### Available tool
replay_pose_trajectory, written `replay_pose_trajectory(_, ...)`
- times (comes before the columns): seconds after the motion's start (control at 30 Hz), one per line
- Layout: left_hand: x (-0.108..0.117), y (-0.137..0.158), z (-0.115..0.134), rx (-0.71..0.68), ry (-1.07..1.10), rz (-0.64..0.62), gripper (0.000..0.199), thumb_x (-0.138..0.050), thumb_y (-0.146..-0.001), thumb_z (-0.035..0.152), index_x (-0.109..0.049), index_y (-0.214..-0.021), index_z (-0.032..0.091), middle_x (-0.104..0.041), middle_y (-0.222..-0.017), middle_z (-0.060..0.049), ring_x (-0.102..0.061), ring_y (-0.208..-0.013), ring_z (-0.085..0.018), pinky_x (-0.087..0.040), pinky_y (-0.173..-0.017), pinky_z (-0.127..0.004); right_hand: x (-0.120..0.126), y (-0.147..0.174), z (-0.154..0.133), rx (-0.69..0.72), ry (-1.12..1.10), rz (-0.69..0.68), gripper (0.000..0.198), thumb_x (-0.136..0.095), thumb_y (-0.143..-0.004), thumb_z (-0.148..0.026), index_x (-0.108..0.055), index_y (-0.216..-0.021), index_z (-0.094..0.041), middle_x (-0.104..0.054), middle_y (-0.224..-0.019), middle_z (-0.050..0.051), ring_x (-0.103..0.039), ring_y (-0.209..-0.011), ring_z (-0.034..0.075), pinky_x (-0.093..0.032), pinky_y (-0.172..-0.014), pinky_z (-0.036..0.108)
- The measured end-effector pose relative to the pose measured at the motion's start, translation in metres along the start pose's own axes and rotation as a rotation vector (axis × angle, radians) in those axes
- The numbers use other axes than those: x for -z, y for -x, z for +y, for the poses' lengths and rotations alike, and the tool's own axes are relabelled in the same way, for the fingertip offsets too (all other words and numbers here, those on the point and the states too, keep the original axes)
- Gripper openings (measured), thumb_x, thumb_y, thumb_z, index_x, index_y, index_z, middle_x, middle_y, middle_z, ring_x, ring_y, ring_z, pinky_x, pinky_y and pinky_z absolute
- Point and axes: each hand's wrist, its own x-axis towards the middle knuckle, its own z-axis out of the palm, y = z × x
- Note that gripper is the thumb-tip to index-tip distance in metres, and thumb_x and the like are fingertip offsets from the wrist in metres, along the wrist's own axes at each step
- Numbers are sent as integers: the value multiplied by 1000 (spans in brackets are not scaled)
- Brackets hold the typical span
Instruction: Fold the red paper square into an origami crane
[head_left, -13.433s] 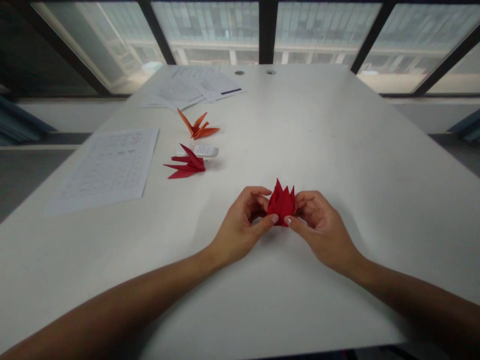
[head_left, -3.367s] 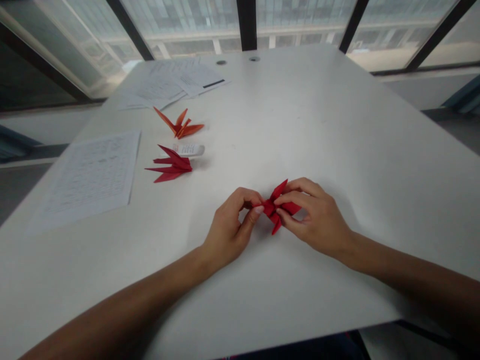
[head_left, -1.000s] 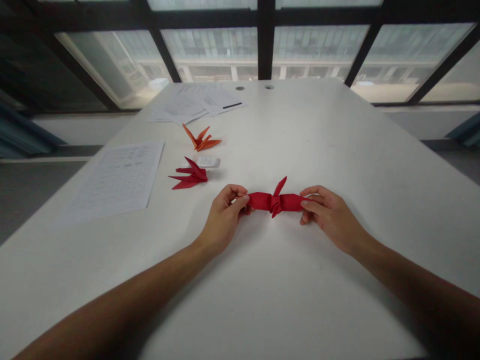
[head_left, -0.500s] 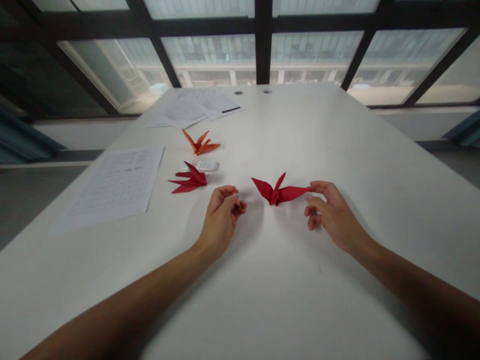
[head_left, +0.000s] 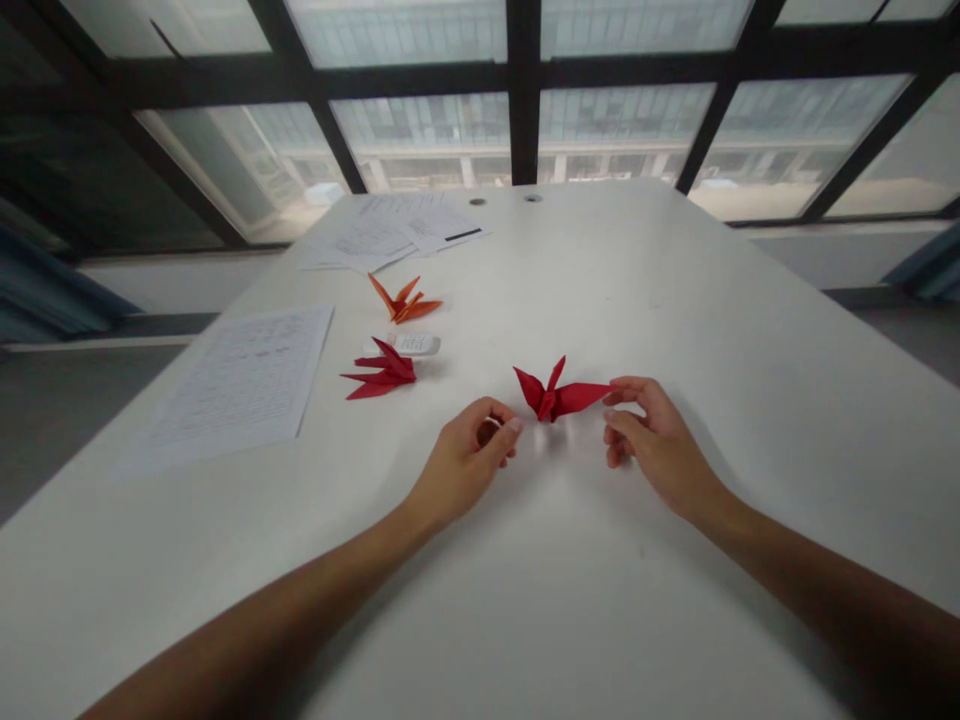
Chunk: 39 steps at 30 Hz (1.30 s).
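Note:
A red origami crane (head_left: 549, 402) stands on the white table (head_left: 570, 600) between my hands, its wings spread and its neck pointing up. At the tip of its right-hand wing is my right hand (head_left: 649, 435), with the index finger touching the paper and the thumb held apart below. My left hand (head_left: 472, 455) is just left of the crane's body, thumb and index tips together, with nothing visible between them. Farther left lie a second red origami crane (head_left: 386, 370) and an orange origami crane (head_left: 403, 302).
A white remote control (head_left: 412, 344) lies behind the second red crane. One printed sheet (head_left: 247, 380) is at the left edge, and several papers (head_left: 382, 235) overlap at the far left. Two round holes (head_left: 478, 202) pierce the table's far end, before the windows.
My left hand has moved right, close to the crane, and its thumb and index have come together. The right hand has shifted slightly left with the wing tip. The view has tilted a little upward.

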Motion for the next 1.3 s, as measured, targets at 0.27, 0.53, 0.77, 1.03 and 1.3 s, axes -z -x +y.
replay_pose_trajectory(0.27,-3,-26,17,71,-159,85,43,-57,-92,63,-62,-94,21,-55,-56,5,-42,-39,-11,-31,-42,-24,-4,-3,1,-4,-17,-29,44,-68,-87,-51,-51,-119,-26,-62,-96,-1,-61,-56,13,-50,-36,26)
replay_pose_trajectory(0.53,-20,-59,17,-22,-53,179,28,-67,-84,43,-66,-73,17,-59,-62,0,-49,-58,-13,-35,-54,-25,-2,-8,-7,-59,-135,-15,33,-70,-75,-36,-55,-102,-24,-61,-76,-5,-56,-54,12,-44,-33,21)
replay_pose_trajectory(0.77,-11,-55,12,71,181,193,30,-68,-80,45,-57,-73,18,-50,-59,4,-41,-48,-9,-24,-43,-22,4,-12,-12,-121,-286,-6,27,-73,-73,-32,-57,-92,-24,-63,-69,-5,-54,-52,11,-44,-42,23)
replay_pose_trajectory(1.03,-12,-57,12,115,254,172,29,-73,-78,41,-58,-70,17,-52,-60,3,-42,-49,-7,-23,-42,-20,7,-16,-14,-156,-358,15,30,-78,-68,-31,-60,-90,-23,-64,-66,-3,-53,-55,12,-43,-47,24)
replay_pose_trajectory(1.3,-13,-55,12,98,258,141,27,-74,-81,41,-67,-86,15,-63,-63,0,-46,-47,-7,-26,-43,-20,13,-22,-13,-160,-346,18,29,-79,-67,-31,-61,-87,-23,-64,-64,-2,-53,-55,12,-40,-48,24)
